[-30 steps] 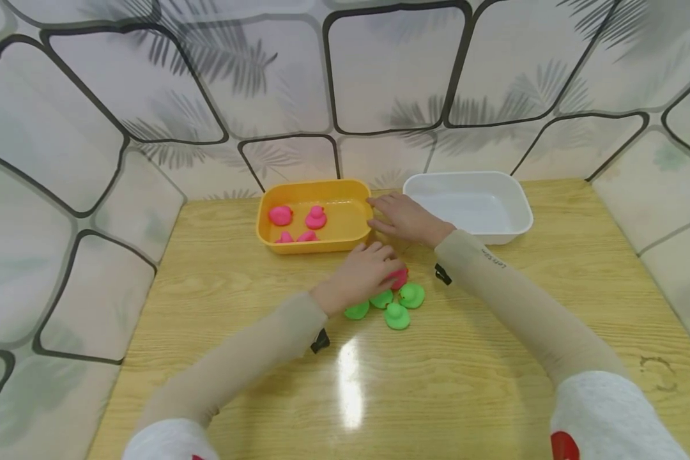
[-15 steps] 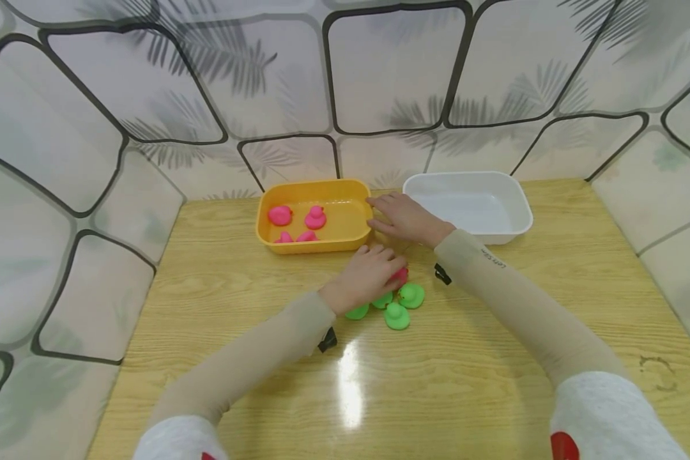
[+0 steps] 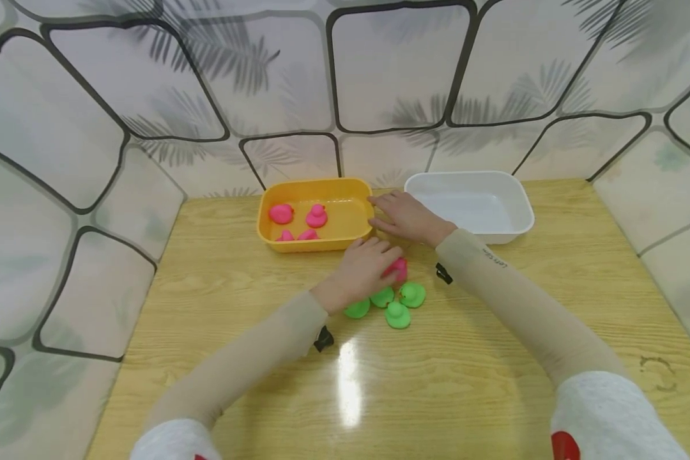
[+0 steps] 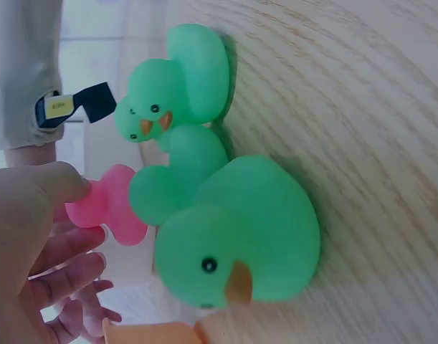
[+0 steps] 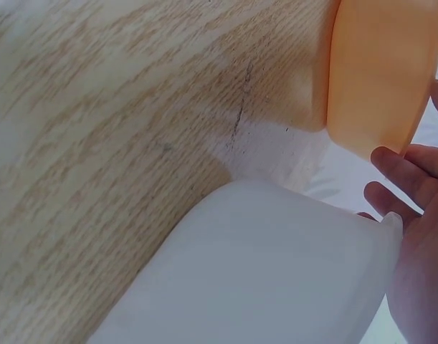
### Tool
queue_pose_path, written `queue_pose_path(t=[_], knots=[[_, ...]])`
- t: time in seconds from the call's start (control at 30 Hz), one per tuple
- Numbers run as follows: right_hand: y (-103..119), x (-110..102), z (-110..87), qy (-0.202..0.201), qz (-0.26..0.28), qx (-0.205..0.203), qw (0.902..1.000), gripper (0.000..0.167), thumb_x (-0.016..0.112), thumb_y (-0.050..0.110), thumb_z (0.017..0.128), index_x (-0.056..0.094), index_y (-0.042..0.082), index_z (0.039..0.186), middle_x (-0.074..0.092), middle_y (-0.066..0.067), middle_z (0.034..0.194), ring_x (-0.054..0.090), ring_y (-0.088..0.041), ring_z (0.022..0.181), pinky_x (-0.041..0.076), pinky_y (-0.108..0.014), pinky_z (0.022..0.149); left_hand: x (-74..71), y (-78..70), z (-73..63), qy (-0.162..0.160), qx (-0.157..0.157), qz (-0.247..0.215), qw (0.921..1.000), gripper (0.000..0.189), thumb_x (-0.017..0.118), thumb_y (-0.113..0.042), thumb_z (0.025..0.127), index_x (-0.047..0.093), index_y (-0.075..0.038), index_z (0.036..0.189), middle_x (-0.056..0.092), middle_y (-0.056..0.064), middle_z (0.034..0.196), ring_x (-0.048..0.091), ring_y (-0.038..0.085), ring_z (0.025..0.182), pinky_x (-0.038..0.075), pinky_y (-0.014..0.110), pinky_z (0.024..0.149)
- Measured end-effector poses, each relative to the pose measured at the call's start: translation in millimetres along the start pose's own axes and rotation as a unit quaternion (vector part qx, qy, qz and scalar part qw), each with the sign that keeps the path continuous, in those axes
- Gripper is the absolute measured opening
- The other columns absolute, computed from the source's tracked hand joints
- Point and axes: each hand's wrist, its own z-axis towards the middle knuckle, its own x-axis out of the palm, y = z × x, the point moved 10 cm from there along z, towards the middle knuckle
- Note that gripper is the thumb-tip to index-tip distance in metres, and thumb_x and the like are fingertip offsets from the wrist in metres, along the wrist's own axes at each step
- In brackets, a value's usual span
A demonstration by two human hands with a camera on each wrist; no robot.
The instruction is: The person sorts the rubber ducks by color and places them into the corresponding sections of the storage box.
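My left hand (image 3: pixel 361 271) pinches a pink rubber duck (image 4: pixel 107 204) between thumb and fingers, just behind a cluster of green rubber ducks (image 3: pixel 398 315). In the left wrist view a big green duck (image 4: pixel 247 229) with an orange beak fills the middle, beside the pink one. My right hand (image 3: pixel 411 217) reaches over the near left corner of the white tub (image 5: pixel 269 265), its fingers extended to the right end of the yellow tub (image 3: pixel 316 246). Inside that yellow tub lie several pink ducks (image 3: pixel 317 217), two of them partly hidden by the near wall.
Both tubs stand at the back of the wooden table (image 3: pixel 437 383), against a fabric wall (image 3: pixel 397 70) printed with stone and leaf shapes. More such fabric (image 3: pixel 86 275) closes off the left and right sides. The white tub's floor (image 3: pixel 466 207) is bare.
My left hand has moved slightly up and back toward the yellow tub with the pink duck, and more of that duck shows. My right hand stays in place.
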Motion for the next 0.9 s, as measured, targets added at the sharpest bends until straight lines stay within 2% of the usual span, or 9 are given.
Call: queue_pose_path(t=[0.23,0.43,0.5,0.63,0.73,0.9], knots=[[-4,4,0.4,0.006,0.001,0.01,0.9999,0.06,0.055,0.033,0.109,0.045,-0.007,0.151,0.055,-0.025,0.148,0.046,-0.046,0.139,0.031,-0.055,0.12,-15.1,11.2,-12.4,-0.009,-0.013,-0.018,0.9997,0.036,0.066,-0.04,0.103,0.067,-0.019,0.132,0.069,0.001,0.126,0.061,0.026,0.12,0.045,0.051,0.105],[-5,3,0.1,0.006,0.0,0.017,0.9998,0.06,0.056,0.035,0.108,0.045,-0.006,0.152,0.055,-0.024,0.149,0.046,-0.044,0.14,0.031,-0.054,0.121,-35.0,30.2,-22.0,-0.035,-0.028,-0.008,0.999,0.034,0.068,-0.038,0.102,0.067,-0.019,0.13,0.07,0.002,0.119,0.059,0.025,0.109,0.047,0.045,0.096],[-4,2,0.2,0.005,-0.002,0.017,0.9998,0.061,0.056,0.035,0.108,0.045,-0.006,0.152,0.056,-0.024,0.148,0.047,-0.044,0.14,0.031,-0.054,0.12,-43.5,37.7,-23.9,-0.047,-0.033,-0.005,0.9983,0.032,0.069,-0.036,0.102,0.068,-0.018,0.128,0.07,0.002,0.115,0.06,0.026,0.107,0.047,0.044,0.094],[-3,1,0.0,0.008,0.001,0.019,0.9998,0.061,0.056,0.035,0.108,0.045,-0.006,0.152,0.055,-0.024,0.149,0.046,-0.044,0.14,0.031,-0.054,0.12,-58.0,54.5,-26.4,-0.06,-0.044,-0.01,0.9972,0.032,0.07,-0.032,0.102,0.068,-0.014,0.129,0.07,0.005,0.115,0.06,0.028,0.108,0.046,0.046,0.098],[-2,1,0.1,0.009,0.006,0.018,0.9998,0.061,0.056,0.035,0.108,0.045,-0.006,0.152,0.055,-0.024,0.149,0.046,-0.045,0.14,0.031,-0.055,0.12,-65.9,69.0,-26.6,-0.062,-0.055,-0.007,0.9965,0.034,0.07,-0.03,0.102,0.068,-0.012,0.13,0.07,0.008,0.118,0.06,0.03,0.11,0.046,0.048,0.1],[-3,2,0.3,0.011,0.007,0.016,0.9998,0.061,0.055,0.034,0.108,0.045,-0.007,0.152,0.055,-0.025,0.149,0.046,-0.045,0.139,0.031,-0.055,0.12,-75.4,95.6,-25.7,-0.058,-0.079,0.003,0.9951,0.037,0.07,-0.032,0.102,0.067,-0.01,0.132,0.071,0.01,0.119,0.061,0.032,0.108,0.048,0.05,0.094]])
